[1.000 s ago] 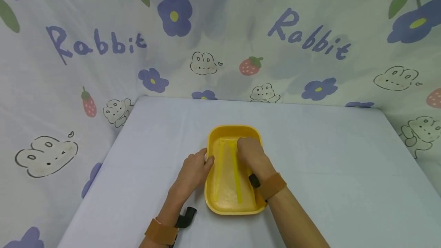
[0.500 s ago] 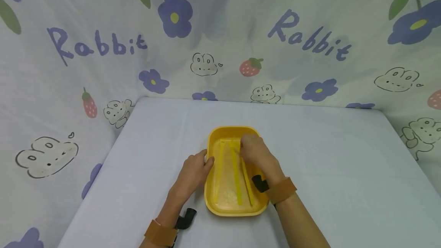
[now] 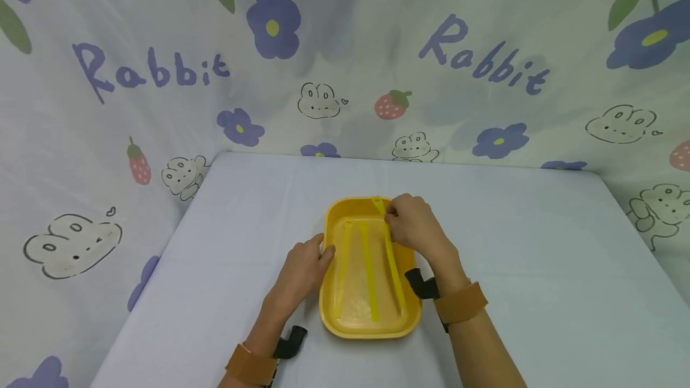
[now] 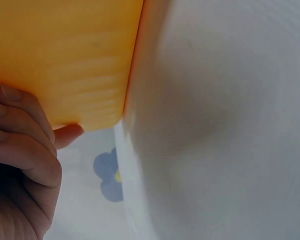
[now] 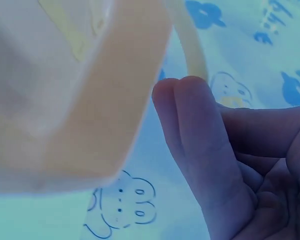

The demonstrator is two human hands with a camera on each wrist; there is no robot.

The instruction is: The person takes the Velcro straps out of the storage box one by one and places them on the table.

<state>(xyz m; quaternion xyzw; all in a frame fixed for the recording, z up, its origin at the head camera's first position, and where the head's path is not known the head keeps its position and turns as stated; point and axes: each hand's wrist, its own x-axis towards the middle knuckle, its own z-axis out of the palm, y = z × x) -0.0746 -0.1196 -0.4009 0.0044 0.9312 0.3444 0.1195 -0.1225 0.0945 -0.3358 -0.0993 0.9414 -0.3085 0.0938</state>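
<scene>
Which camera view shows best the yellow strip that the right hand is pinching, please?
The head view: the yellow strip runs whole from the right hand down into the yellow tray. The right wrist view shows only a blurred bit above the fingertips; the left wrist view shows none of it.

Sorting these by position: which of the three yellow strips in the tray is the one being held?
The rightmost yellow strip: the right hand pinches its far end at the tray rim; the other two strips lie untouched.
</scene>
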